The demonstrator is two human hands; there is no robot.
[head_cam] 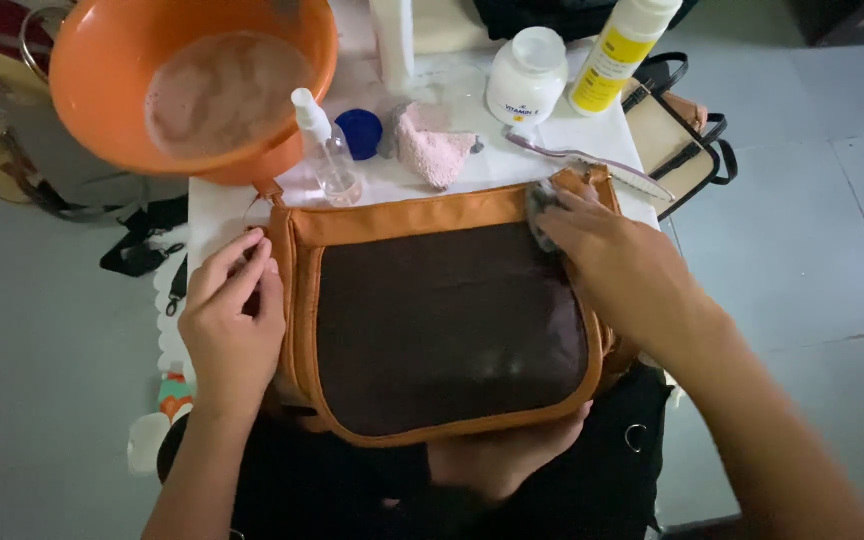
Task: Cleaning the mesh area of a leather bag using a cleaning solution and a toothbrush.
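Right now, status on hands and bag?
Left hand steadies bag edge. Right hand presses grey cloth on top corner. Orange bowl, spray bottle behind.

A tan leather bag [432, 215] with a large dark brown front panel lies flat, face up, partly on the person's lap and partly over the near edge of the white-covered surface [214, 215]. A small grey cloth [542, 200] is pressed against its upper right corner, by the tan trim.
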